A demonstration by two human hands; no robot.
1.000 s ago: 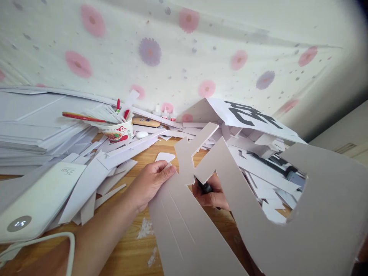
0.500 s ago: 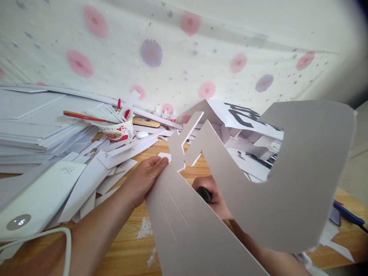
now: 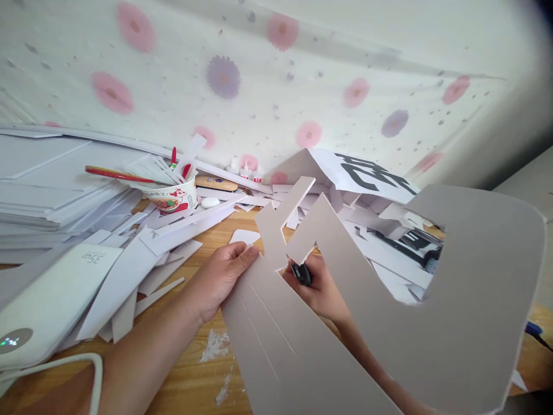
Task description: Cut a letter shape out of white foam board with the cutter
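Note:
A large white foam board cutout [image 3: 479, 300], with a broad curved arm and several notches, is held up at an angle. My left hand [image 3: 222, 279] pinches its left edge, thumb on the near face and fingers behind. Seen through the gap in the cutout, my right hand [image 3: 324, 288] is closed around a black utility knife [image 3: 302, 274], whose handle end faces me; any blade is hidden. That hand is behind the board, just below the ragged narrow joint between the notches. Shallow slits run along the lower part of the board.
A paper noodle cup [image 3: 175, 199] holds brushes and strips. Stacked foam boards [image 3: 30, 196] and offcuts [image 3: 173, 268] cover the left, beside a white power bank [image 3: 60, 305] with a cable. White crumbs [image 3: 215, 346] lie on the wooden table [image 3: 185, 374]. A printed sheet [image 3: 363, 173] rests behind.
The foam board's curved right part has swung lower and to the right. My right hand with the knife has risen slightly towards the narrow joint. My left hand keeps its grip.

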